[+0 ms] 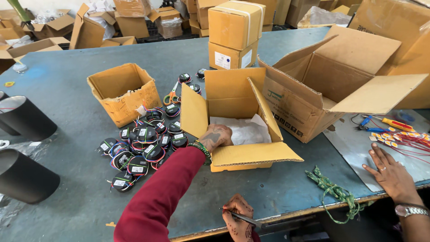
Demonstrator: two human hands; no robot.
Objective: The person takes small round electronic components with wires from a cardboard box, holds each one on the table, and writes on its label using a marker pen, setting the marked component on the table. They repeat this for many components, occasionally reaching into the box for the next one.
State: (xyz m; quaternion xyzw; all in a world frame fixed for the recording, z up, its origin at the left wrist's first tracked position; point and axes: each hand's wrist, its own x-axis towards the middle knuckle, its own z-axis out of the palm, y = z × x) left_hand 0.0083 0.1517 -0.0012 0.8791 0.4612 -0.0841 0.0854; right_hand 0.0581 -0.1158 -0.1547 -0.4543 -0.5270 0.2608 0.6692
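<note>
Left hand (216,136) curled inside the open carton (242,154) on the blue-grey table (58,89); right hand (238,219) seemingly pinching a thin tool (244,218).

A wide grey-blue counter (58,85) with a worn wooden front edge fills the room. Stacked cardboard cartons (134,18) crowd the far side under even, soft light.

box (242,154): small brown cardboard, flaps open, upright on table | white paper (244,130) crumpled inside | pen (244,218): thin, dark, tilted
</note>
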